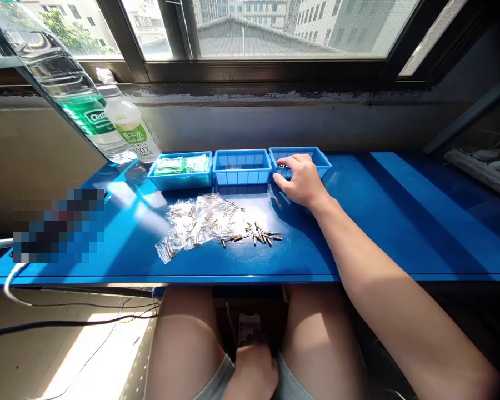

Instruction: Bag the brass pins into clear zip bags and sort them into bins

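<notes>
My right hand (302, 180) is at the right blue bin (323, 158), its thumb and forefinger apart at the near left rim and no held thing visible. Small metallic pieces show beside the fingertips inside that bin. My left hand (255, 369) is low between my thighs, its fingers in dark shadow by a whitish object (249, 325) that I cannot make out. On the blue table lie clear plastic sachets (200, 222) with small pins in them. Just right of the sachets, several loose brass-and-steel pins (266, 238) are scattered.
The middle blue bin (241, 176) has a few small items inside; the left blue bin (179, 180) holds green-and-white packets (183, 164). A large water bottle (73, 83) and a white bottle (129, 122) stand back left. A pixelated dark object (60, 225) with a white cable lies at left.
</notes>
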`<state>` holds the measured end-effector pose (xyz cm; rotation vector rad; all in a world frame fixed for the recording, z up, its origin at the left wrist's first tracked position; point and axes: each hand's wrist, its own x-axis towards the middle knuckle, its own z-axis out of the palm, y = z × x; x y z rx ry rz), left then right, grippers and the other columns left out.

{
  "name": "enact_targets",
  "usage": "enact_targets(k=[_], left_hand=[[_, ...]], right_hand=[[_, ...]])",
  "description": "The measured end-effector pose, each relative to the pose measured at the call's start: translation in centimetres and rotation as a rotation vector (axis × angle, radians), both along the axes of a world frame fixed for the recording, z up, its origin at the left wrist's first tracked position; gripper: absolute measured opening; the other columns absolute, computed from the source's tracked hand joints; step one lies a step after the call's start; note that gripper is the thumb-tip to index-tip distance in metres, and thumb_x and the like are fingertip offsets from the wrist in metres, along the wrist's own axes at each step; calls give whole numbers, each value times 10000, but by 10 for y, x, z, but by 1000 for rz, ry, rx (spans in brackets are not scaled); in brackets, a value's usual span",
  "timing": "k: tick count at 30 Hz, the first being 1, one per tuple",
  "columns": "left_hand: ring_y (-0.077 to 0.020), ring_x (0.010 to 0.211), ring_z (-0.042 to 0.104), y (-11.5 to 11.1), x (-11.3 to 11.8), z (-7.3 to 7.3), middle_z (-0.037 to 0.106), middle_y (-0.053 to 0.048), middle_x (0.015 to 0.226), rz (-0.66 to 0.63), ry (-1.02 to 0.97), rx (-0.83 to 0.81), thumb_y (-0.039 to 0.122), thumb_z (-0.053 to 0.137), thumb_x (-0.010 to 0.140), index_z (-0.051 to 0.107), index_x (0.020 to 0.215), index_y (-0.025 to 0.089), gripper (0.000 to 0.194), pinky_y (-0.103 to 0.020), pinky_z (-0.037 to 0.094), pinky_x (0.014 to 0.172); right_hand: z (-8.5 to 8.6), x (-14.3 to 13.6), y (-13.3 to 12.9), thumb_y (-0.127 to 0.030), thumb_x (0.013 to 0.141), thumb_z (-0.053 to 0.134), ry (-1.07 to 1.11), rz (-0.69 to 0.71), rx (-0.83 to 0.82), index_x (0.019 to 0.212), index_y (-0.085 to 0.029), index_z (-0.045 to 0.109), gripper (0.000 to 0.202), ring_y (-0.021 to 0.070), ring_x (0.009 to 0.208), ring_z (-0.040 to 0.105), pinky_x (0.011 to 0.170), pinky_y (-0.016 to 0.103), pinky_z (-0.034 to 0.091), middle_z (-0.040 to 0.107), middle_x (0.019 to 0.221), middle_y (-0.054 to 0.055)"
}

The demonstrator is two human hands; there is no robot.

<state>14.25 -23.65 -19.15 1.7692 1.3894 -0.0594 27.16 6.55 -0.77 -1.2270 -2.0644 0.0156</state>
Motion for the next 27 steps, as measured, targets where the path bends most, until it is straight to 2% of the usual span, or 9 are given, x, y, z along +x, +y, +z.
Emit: enact_targets(k=[1, 2, 6, 7, 9, 12, 17, 20, 27], left_hand=[[-350, 872, 709, 5, -7, 28, 711, -137, 909, 99, 101, -71, 316, 441, 752, 717, 999, 289, 371, -471, 518, 706], [-303, 898, 698, 13, -16, 60, 712, -123, 944, 127, 56, -28, 303, 411, 807, 706, 974, 265, 341, -437, 527, 760], [-156, 742, 625, 60, -62, 184, 698, -7, 853, 42, -291, 139, 351, 455, 881, 642, 949, 281, 211, -262, 508, 631], [-151, 729, 616, 76, -72, 205, 693, -2, 830, 34, -315, 245, 368, 458, 891, 637, 931, 276, 205, -265, 503, 632], [-154, 714, 601, 111, -89, 230, 690, -8, 826, 79, -288, 505, 382, 453, 902, 629, 915, 265, 212, -284, 493, 622], [-157, 673, 577, 169, -105, 237, 682, -10, 800, 168, -116, 830, 382, 471, 884, 629, 875, 240, 212, -316, 483, 625], [-131, 741, 572, 246, -128, 230, 625, 12, 762, 149, 148, 969, 349, 444, 866, 657, 909, 183, 273, -294, 459, 708], [-122, 716, 542, 267, -140, 231, 618, 3, 780, 146, 181, 1010, 306, 475, 845, 666, 907, 170, 242, -285, 437, 696], [-117, 688, 494, 281, -154, 229, 555, 1, 739, 158, 40, 1188, 283, 567, 793, 655, 822, 191, 131, -295, 402, 685]], right_hand=[[0, 0, 0, -323, 806, 579, -1, -1, 2, 1086, -171, 704, 342, 337, 1102, 548, 966, 513, 455, 687, 1111, 127], [0, -1, 0, -320, 805, 582, -3, -2, 2, 1084, -169, 705, 341, 337, 1097, 549, 966, 510, 456, 688, 1106, 128], [2, -3, 0, -306, 800, 586, -3, -6, 5, 1080, -153, 706, 341, 335, 1092, 550, 973, 497, 453, 689, 1094, 132], [2, -3, 0, -306, 802, 583, -2, -7, 7, 1080, -154, 704, 339, 337, 1094, 550, 975, 501, 449, 689, 1098, 132], [3, -2, 0, -309, 810, 570, 2, -14, 13, 1076, -164, 703, 330, 339, 1097, 549, 977, 509, 443, 690, 1104, 130], [3, 0, 1, -314, 822, 554, 13, -30, 27, 1068, -164, 702, 324, 332, 1095, 547, 982, 500, 436, 689, 1105, 133], [1, 1, 2, -299, 815, 574, -11, -63, -6, 1050, -155, 700, 304, 332, 1119, 530, 981, 495, 417, 681, 1108, 142], [1, -1, 2, -298, 808, 589, -63, -78, -57, 1043, -167, 697, 290, 340, 1138, 526, 981, 511, 395, 681, 1114, 136], [1, -2, 2, -297, 804, 592, -72, -79, -87, 1039, -161, 692, 289, 328, 1129, 534, 975, 494, 359, 688, 1109, 130]])
